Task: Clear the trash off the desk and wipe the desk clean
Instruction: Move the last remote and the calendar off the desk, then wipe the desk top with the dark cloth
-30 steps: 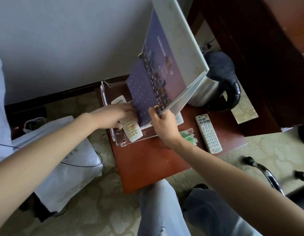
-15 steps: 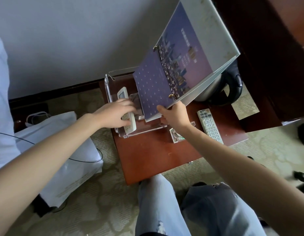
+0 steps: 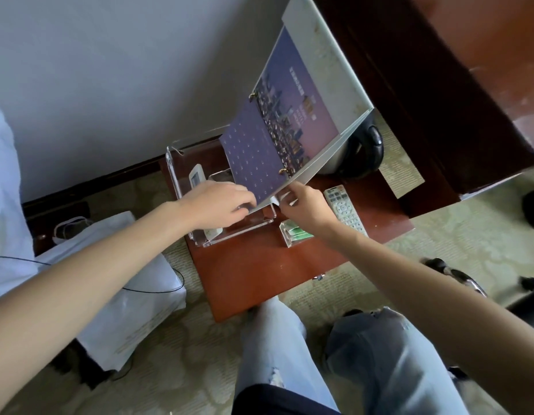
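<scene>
A small red-brown desk (image 3: pixel 259 265) stands against the wall. On it is a clear acrylic holder (image 3: pixel 239 232) with a white remote (image 3: pixel 196 176) lying inside. My right hand (image 3: pixel 304 208) pinches the lower edge of an open ring binder (image 3: pixel 277 145) with purple pages, tilted up above the holder. My left hand (image 3: pixel 221 205) lies across the white remote, its fingers curled toward the binder's lower corner. Its grip is hidden.
A grey TV remote (image 3: pixel 345 208) and a small clear box of green packets (image 3: pixel 295 235) sit right of the holder. A black kettle (image 3: pixel 364 148) stands behind the binder. Dark wooden furniture (image 3: pixel 439 85) rises at right. On the floor at left is a white bag (image 3: pixel 134 295).
The binder has swung up and to the right, uncovering the holder. My left hand slid right along the remote toward the binder's corner. My right hand stays on the binder's lower edge.
</scene>
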A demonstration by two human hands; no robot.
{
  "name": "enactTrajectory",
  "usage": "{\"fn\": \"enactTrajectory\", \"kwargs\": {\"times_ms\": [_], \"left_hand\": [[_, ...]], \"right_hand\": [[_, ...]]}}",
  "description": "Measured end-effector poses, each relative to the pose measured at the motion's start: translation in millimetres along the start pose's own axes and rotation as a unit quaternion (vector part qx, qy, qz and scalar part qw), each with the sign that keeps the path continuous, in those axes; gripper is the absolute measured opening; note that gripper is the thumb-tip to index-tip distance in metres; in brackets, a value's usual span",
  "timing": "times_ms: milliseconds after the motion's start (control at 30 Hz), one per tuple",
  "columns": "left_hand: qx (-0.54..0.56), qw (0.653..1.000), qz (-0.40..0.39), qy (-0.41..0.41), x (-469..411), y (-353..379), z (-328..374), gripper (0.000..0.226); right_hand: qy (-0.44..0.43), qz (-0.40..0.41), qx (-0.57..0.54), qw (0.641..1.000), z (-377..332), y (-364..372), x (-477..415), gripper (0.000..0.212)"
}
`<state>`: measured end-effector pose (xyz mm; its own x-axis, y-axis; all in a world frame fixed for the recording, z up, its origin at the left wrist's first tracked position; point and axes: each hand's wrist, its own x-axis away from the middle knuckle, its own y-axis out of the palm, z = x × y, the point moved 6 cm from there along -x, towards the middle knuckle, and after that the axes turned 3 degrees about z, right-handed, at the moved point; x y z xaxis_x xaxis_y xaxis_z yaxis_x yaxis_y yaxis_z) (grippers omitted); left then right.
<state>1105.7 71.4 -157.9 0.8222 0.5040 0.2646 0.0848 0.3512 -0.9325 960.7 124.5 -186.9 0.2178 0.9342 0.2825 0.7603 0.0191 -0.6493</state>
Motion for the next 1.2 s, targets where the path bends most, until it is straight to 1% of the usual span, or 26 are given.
{"fn": "enactTrajectory", "kwargs": {"times_ms": [100, 167, 300, 367, 467, 633, 767, 867, 933, 1000, 1133, 1200], "left_hand": [[-0.010, 1.000, -0.018, 0.013, -1.8, -6.9, 21.7, 0.029], [-0.011, 0.999, -0.027, 0.026, -5.1, -14.2, 37.9, 0.029], [-0.027, 0.997, -0.039, 0.055, -18.0, -34.9, 71.6, 0.028], [-0.031, 0.996, -0.044, 0.066, -28.6, -49.1, 89.9, 0.029], [-0.038, 0.994, -0.039, 0.091, -48.1, -76.1, 122.5, 0.031], [-0.068, 0.988, -0.024, 0.139, -84.9, -128.2, 178.6, 0.033], [-0.112, 0.979, 0.002, 0.168, -120.6, -163.6, 220.0, 0.033], [-0.097, 0.980, 0.058, 0.163, -153.1, -187.1, 250.2, 0.033], [-0.093, 0.981, 0.078, 0.149, -174.9, -197.7, 269.6, 0.035], [-0.086, 0.984, 0.084, 0.133, -200.5, -203.7, 289.6, 0.036], [-0.090, 0.989, 0.079, 0.085, -255.4, -217.8, 323.1, 0.043], [-0.073, 0.993, 0.068, 0.061, -283.1, -226.0, 334.1, 0.044]], "right_hand": [[-0.010, -0.040, 0.052, 0.998, 8.7, -12.0, 16.9, 0.024], [-0.030, -0.040, 0.085, 0.995, 9.3, -28.2, 27.7, 0.026], [-0.072, -0.032, 0.199, 0.977, 9.6, -68.5, 48.6, 0.026], [-0.091, -0.021, 0.234, 0.968, 13.2, -92.9, 59.2, 0.023], [-0.120, 0.008, 0.276, 0.953, 18.2, -132.7, 71.6, 0.026], [-0.158, 0.066, 0.321, 0.932, 23.0, -210.1, 86.9, 0.016], [-0.198, 0.100, 0.351, 0.910, 26.3, -276.4, 91.9, 0.026], [-0.202, 0.121, 0.370, 0.899, 43.9, -324.1, 85.7, 0.035], [-0.202, 0.133, 0.378, 0.894, 59.3, -356.5, 80.9, 0.036], [-0.198, 0.146, 0.383, 0.890, 75.1, -388.2, 75.3, 0.032], [-0.177, 0.155, 0.390, 0.890, 108.8, -446.9, 61.1, 0.042], [-0.156, 0.168, 0.397, 0.889, 126.5, -476.7, 51.8, 0.040]]}}
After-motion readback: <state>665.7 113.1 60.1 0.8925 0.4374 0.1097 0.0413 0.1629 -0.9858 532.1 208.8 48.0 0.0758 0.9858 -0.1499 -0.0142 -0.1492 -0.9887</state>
